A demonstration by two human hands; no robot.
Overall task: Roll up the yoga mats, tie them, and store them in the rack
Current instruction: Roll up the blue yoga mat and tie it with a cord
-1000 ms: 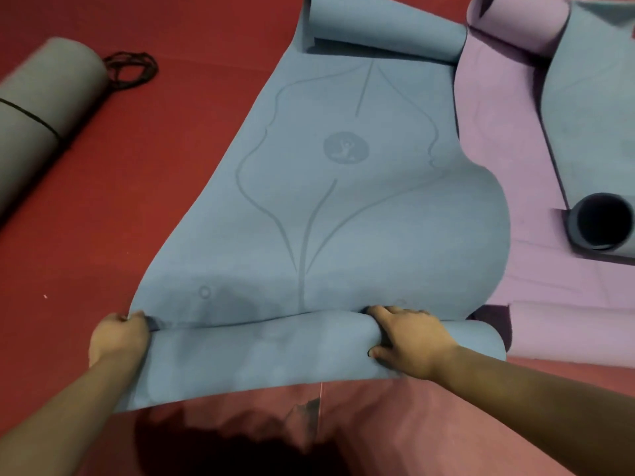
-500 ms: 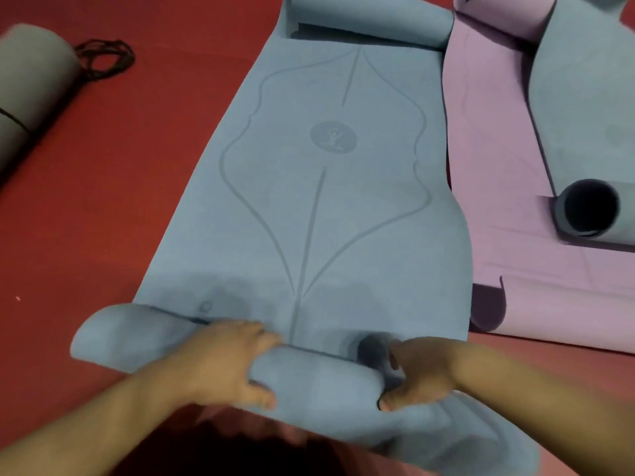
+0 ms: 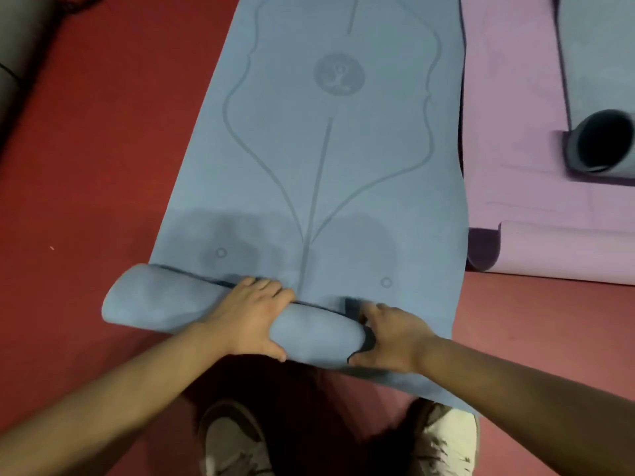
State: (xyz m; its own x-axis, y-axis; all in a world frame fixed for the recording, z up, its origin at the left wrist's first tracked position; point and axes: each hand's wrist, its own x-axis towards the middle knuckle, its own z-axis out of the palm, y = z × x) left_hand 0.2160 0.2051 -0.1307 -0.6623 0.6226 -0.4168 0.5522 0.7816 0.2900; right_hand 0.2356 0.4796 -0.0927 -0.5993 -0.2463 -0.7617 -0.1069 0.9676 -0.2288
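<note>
Red carpeted floor [image 3: 86,166] carries a long blue rubbery yoga mat [image 3: 326,173], flat beyond its rolled near end [image 3: 154,300]; left hand [image 3: 247,317] and right hand [image 3: 391,338] both curl round that roll, probably to hold it tight; a lilac mat [image 3: 508,166] lies beside its right edge.
</note>
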